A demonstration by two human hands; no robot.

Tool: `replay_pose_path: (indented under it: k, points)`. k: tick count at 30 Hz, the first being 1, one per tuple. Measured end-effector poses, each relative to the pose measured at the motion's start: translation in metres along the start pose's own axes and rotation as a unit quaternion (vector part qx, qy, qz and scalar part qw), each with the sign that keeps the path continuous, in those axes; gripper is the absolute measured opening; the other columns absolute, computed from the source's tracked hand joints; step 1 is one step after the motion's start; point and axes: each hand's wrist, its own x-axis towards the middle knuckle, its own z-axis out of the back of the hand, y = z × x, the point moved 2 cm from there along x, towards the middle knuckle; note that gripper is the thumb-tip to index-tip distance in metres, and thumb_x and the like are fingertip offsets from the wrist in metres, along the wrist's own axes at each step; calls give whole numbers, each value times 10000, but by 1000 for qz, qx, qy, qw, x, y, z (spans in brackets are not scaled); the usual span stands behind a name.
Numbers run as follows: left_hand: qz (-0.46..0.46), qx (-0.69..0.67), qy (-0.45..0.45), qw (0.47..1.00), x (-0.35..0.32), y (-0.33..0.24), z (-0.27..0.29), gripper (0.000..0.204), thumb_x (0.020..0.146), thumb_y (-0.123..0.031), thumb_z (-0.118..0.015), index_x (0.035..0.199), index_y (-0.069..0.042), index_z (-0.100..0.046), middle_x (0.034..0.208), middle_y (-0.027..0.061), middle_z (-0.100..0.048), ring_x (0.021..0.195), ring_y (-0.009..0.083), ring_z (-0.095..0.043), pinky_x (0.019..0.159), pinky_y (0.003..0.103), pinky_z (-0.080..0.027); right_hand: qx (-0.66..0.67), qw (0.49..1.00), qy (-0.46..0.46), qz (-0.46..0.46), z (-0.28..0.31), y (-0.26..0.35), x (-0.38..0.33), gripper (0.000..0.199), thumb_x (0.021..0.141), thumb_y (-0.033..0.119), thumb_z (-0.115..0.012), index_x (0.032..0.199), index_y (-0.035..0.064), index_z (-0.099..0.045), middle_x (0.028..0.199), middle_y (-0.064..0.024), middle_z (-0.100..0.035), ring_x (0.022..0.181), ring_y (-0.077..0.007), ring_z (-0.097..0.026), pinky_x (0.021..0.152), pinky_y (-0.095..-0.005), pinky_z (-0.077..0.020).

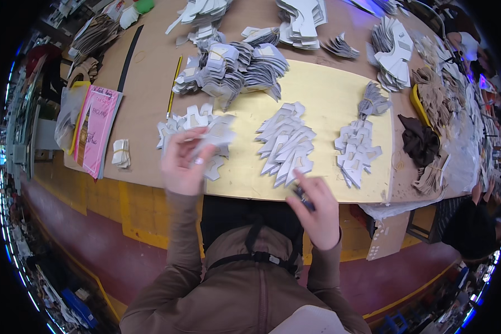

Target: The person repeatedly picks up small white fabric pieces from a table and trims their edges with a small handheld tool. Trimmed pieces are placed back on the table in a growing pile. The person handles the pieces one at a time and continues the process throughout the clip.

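Observation:
My left hand (185, 161) is closed in a pinch on a pale grey cut piece (221, 131), its edges smeared by motion. It hangs over the left pile of similar white pieces (175, 123), which are spread like shingles. My right hand (317, 214) is at the table's front edge, fingers curled round a small dark object (304, 198) too blurred to name. Its fingertips are close to the near end of the middle pile of white pieces (284, 142). A third, narrower pile of white pieces (355, 150) lies to the right, below a banded grey bundle (373, 103).
A yellow sheet (323, 89) covers the table's middle. Stacked grey bundles (228, 67) stand behind the piles, beside a yellow pencil (174, 86). To the left lie a pink notebook (97, 131) and a small banded stack (121, 153). Dark cloth (419, 140) lies at right.

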Motion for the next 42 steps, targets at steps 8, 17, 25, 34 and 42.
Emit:
replay_pose_path:
  k: [8, 17, 25, 34, 42]
  points:
    - [-151, 220, -85, 960, 8, -7, 25, 400, 829, -16, -698, 1211, -30, -581, 1253, 119, -613, 1148, 211, -563, 912, 351, -474, -27, 987, -143, -72, -11, -42, 8, 197, 835, 53, -735, 977, -43, -638, 928, -108, -546, 711, -202, -573, 647, -294, -466]
    - [-151, 145, 223, 952, -43, -25, -78, 307, 725, -175, -817, 968, -48, -678, 1285, 152, -591, 1186, 356, -518, 966, 431, -429, 407, 890, -112, -172, 2, -11, -10, 79, 851, -29, -671, 838, -42, -594, 825, 15, -528, 644, -35, -405, 550, -207, -296]
    - [-219, 101, 291, 926, -38, -35, -73, 198, 729, -173, -813, 829, -78, -670, 1306, 138, -587, 1261, 385, -452, 1062, 479, -337, 554, 800, -74, -220, -14, -13, -8, 73, 898, 36, -641, 920, -2, -582, 680, 35, -477, 523, -26, -326, 487, -205, -234]
    - [-69, 6, 288, 955, -45, -27, -67, 130, 827, -23, -729, 887, -6, -615, 1096, 117, -640, 830, 166, -589, 716, 279, -469, 340, 922, -70, -172, -8, 7, -9, 224, 924, 27, -625, 1141, -18, -595, 944, -44, -562, 725, -111, -539, 626, -230, -442]
    - [-85, 26, 294, 952, -46, -25, -66, 105, 885, -3, -671, 930, 28, -581, 1059, 116, -629, 695, 111, -576, 636, 240, -488, 86, 996, -37, 4, 6, 28, -19, 323, 845, -14, -682, 1164, 36, -676, 938, -103, -591, 767, -204, -626, 661, -288, -500]
